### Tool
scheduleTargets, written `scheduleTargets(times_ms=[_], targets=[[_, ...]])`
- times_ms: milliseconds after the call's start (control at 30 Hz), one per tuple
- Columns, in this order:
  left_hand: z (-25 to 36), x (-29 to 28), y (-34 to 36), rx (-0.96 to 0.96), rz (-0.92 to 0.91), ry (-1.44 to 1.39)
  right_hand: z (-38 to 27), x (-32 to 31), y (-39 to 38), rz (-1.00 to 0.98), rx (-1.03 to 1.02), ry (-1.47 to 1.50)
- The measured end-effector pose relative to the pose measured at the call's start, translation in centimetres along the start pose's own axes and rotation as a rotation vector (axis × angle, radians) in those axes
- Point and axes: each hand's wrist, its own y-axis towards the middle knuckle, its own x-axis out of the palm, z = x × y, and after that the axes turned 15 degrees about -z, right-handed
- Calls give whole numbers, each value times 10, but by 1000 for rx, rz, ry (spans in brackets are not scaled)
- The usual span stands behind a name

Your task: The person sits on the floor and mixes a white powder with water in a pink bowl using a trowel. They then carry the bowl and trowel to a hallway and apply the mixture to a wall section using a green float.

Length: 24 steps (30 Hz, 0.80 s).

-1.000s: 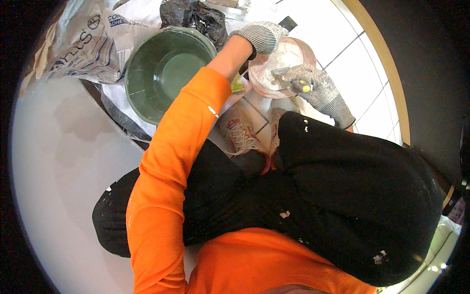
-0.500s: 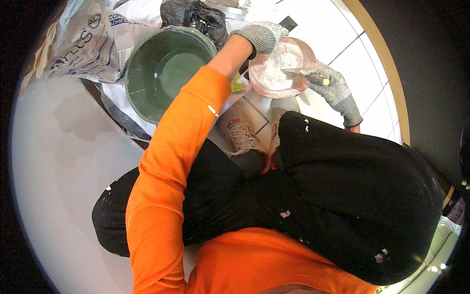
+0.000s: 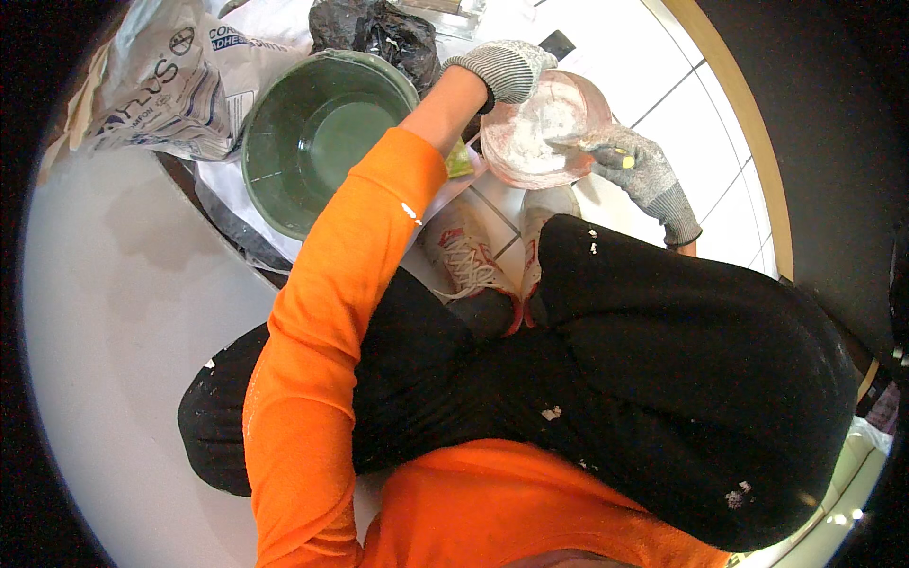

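Observation:
A round pinkish bowl [image 3: 494,151] stands beyond my shoes, its inside coated with white powder or paste [image 3: 530,133]. My left hand [image 3: 507,71], in a grey knit glove with a striped cuff, is closed at the bowl's far left rim; its fingertips are partly hidden. On the bowl's right side, my gloved right hand [image 3: 636,168] grips a small scraper-like tool [image 3: 565,142], whose tip reaches into the white stuff. A bit of yellow shows at the right-hand fingers. Most of the tool is covered by the glove.
A green bucket [image 3: 275,180] with some liquid-like shine stands left of the bowl. Behind it lie a printed white sack [image 3: 180,85] and a black plastic bag [image 3: 374,33]. My shoes [image 3: 464,256] rest on white tiles [image 3: 701,123]; a dark object [image 3: 557,44] lies beyond the bowl.
Almost nothing differs. The bowl and the fingers of my right hand have shifted very slightly, while my left arm stays in place.

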Motion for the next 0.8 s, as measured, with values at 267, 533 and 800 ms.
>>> scheduleTargets(times_ms=[267,533,800], targets=[[11,-12,-5,-5,-76,-4,-33,-3,-2,278,-25,-54],[12,-12,-1,-40,-110,48,-25,8,8,239,-13,74],[12,-9,-1,-37,-63,53,-17,4,6,228,8,-34]])
